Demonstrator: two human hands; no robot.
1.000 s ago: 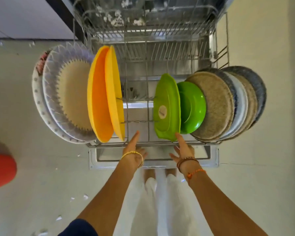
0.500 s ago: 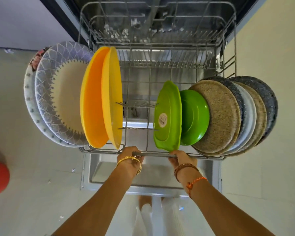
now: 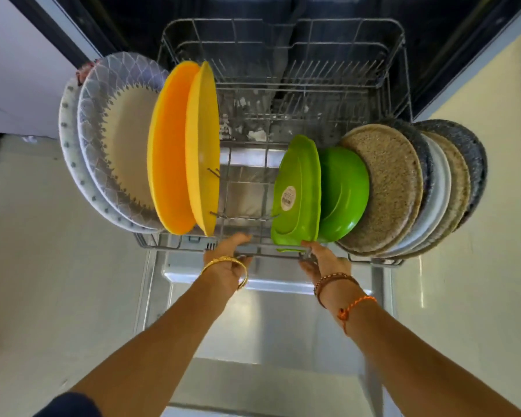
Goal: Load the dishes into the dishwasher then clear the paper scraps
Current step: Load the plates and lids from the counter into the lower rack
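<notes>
The grey wire dishwasher rack (image 3: 283, 121) is seen pulled out over the open stainless dishwasher door (image 3: 277, 311), w/ dishes stood on edge in it. The front rail of the rack is gripped by both hands: the left hand (image 3: 227, 260), w/ a gold bangle at the wrist, is curled over the rail at centre-left; the right hand (image 3: 325, 261), w/ brown and orange thread bands at the wrist, is clamped on the rail just below the green plates. On the left side of the rack, two patterned grey-white plates (image 3: 114, 145) are stood, then an orange plastic plate (image 3: 169, 152) and a yellow plastic plate (image 3: 203, 145) touching it. On the right side, a green oval plastic plate w/ a sticker (image 3: 298, 188) and a green round plastic plate (image 3: 343, 191) are stood, followed by speckled beige and grey stoneware plates (image 3: 403, 188) packed together. A gap of bare rack is left between the yellow and green plates. White bits, poss. paper scraps (image 3: 256, 133), are seen deeper in the rack; what they are can't be told for sure.
</notes>
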